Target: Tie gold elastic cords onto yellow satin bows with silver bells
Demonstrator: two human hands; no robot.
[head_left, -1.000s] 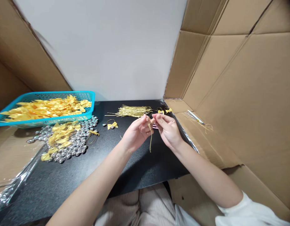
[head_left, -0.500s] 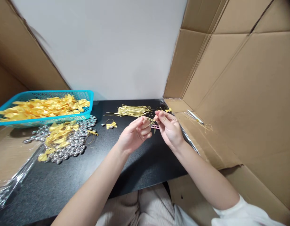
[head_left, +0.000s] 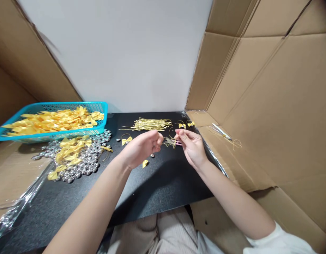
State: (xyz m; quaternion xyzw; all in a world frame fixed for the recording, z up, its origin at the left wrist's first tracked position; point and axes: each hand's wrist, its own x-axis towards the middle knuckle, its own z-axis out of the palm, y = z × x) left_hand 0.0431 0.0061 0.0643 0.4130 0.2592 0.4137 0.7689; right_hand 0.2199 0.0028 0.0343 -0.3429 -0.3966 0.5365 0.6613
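Observation:
My left hand (head_left: 145, 147) is curled closed above the middle of the black table; what its fingers hold, if anything, is hidden. To its right, my right hand (head_left: 192, 144) pinches thumb against forefinger, with a thin gold cord (head_left: 170, 132) curving at its fingertips. Between the hands lies a small cutting tool with a pink handle (head_left: 178, 143), partly covered. Just below my left hand are a yellow bow (head_left: 145, 163) and a silver bead (head_left: 152, 155). Behind the hands rests a bundle of gold cords (head_left: 152, 124). Left of my left hand is a bow with a cord loop (head_left: 126, 140).
A blue basket (head_left: 50, 135) of yellow ribbon bows stands at the left. In front of it spreads a pile of silver beads (head_left: 85, 165) with more bows on top. Two finished-looking bows (head_left: 182, 126) lie at the back right. A white pen-like tool (head_left: 221, 131) rests on cardboard.
My hands have drawn apart, the left one moving left and turning its back upward. The cutting tool between them shows more, and the bow and bead under my left hand have come into view.

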